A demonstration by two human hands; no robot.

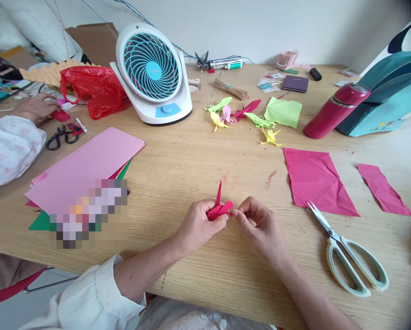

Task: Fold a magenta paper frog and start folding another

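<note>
My left hand (201, 224) grips a small deep-pink origami crane (219, 210) between thumb and fingers. One narrow point of folded paper sticks straight up from it. On the crane's right side, my right hand (258, 224) pinches a tip of the paper with thumb and forefinger; the exact spot is partly covered by the fingertips. Right of my hands lie a creased pink paper square (317, 181) and a pink paper strip (384, 189). Scissors (332, 234) with pale green handles rest below the square, their point touching its lower edge.
Folded yellow, green and pink paper figures (226, 114) lie near a lime sheet (283, 112). A white fan (153, 68), red bag (95, 89), pink paper stack (91, 160), red bottle (337, 110) and blue bag (384, 96) surround them. Another person's hand (36, 107) is at the left.
</note>
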